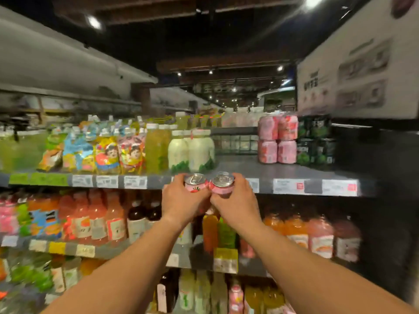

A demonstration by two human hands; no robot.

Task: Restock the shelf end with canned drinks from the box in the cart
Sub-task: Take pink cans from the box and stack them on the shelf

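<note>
Bare forearms, seemingly no sleeves

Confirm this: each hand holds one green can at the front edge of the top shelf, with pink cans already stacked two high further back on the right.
Not quite: the can in the left hand and the can in the right hand are pink cans, not green, as the head view shows. The rest holds: they are at the top shelf edge, with stacked pink cans behind.

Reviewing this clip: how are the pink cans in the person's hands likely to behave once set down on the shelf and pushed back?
The left pink can and right pink can look sealed, tabs flat, so they are probably full and fairly heavy for their size. Rigid metal should slide upright on the flat grey shelf. On their sides they would likely roll. The stacked pink cans suggest they stack steadily.
</note>
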